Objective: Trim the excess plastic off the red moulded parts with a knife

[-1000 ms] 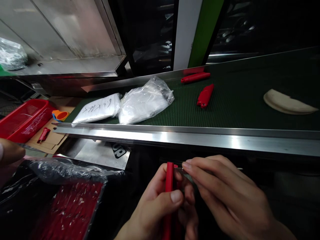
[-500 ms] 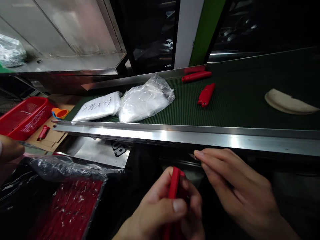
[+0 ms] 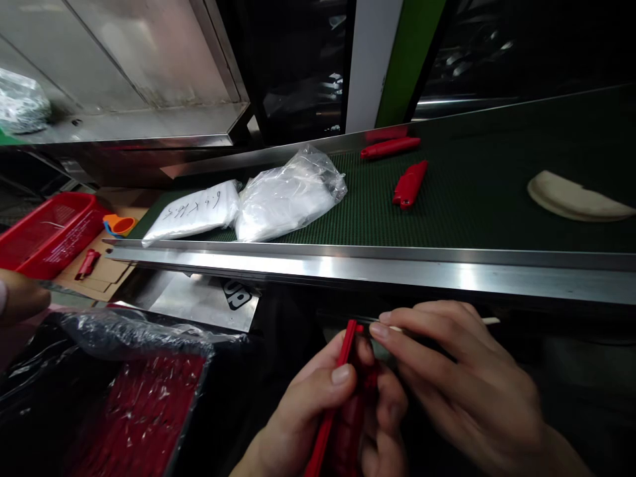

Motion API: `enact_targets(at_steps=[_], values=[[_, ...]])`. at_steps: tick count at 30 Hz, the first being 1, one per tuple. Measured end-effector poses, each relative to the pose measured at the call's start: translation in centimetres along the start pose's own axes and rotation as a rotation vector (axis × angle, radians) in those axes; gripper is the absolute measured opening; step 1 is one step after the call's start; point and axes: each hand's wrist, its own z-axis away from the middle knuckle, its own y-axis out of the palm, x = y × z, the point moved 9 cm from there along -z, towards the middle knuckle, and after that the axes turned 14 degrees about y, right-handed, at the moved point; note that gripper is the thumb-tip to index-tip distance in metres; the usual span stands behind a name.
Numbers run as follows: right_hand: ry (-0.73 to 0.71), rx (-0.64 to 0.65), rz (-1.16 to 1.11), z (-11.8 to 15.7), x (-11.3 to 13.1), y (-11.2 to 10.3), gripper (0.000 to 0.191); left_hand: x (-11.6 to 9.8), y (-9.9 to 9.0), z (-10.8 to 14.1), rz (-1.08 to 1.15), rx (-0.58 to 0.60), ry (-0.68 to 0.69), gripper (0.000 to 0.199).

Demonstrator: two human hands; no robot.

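Note:
My left hand [image 3: 318, 411] is wrapped round a long red plastic piece [image 3: 340, 397], its thumb on the near face and the piece's upper end sticking out above the fingers. Just to the right, my right hand [image 3: 462, 371] pinches a thin tool with a pale handle [image 3: 491, 320] between thumb and fingertips. The tool's slim tip points left, close to the top of the red piece; whether they touch I cannot tell. Two more red pieces, one [image 3: 390, 148] near the far rail and one [image 3: 410, 184] nearer, lie on the green conveyor belt [image 3: 462, 199].
White plastic packs [image 3: 193, 211] and a clear bag [image 3: 291, 192] lie on the belt, a pale half-round piece [image 3: 576, 197] at right. A metal rail [image 3: 348, 262] edges it. At left are a red basket [image 3: 59, 232], a black-lined box of red pieces [image 3: 149, 411] and another person's hand [image 3: 22, 298].
My right hand has shifted left, bringing the tool's tip closer to the red piece, and its pale handle now shows. The red piece in my left hand has turned slightly and tilted.

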Motion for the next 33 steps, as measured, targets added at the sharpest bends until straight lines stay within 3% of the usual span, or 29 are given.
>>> enact_targets(at_steps=[4,13,17,23,29,33], values=[[-0.014,-0.013,0.013,0.0,0.0,-0.1,0.035,0.1,0.8,-0.3,0.038,0.177,0.052,0.025],[0.006,-0.018,0.022,-0.1,-0.1,-0.1,0.038,0.0,0.8,-0.3,0.011,0.189,0.018,0.027],[0.017,-0.050,0.039,-0.1,-0.2,-0.2,0.039,0.6,0.1,-0.3,-0.057,0.105,-0.035,0.026],[-0.016,-0.086,0.100,0.6,-0.3,0.1,0.040,1.8,-0.4,-0.3,-0.011,0.114,0.019,0.027],[0.219,-0.338,0.079,0.6,-2.8,-2.6,0.055,2.5,-1.9,0.1,0.049,0.030,0.018,0.028],[0.341,-0.172,-0.115,-0.1,-3.7,-1.1,0.036,2.5,-1.8,0.1,0.031,0.042,0.025,0.027]])
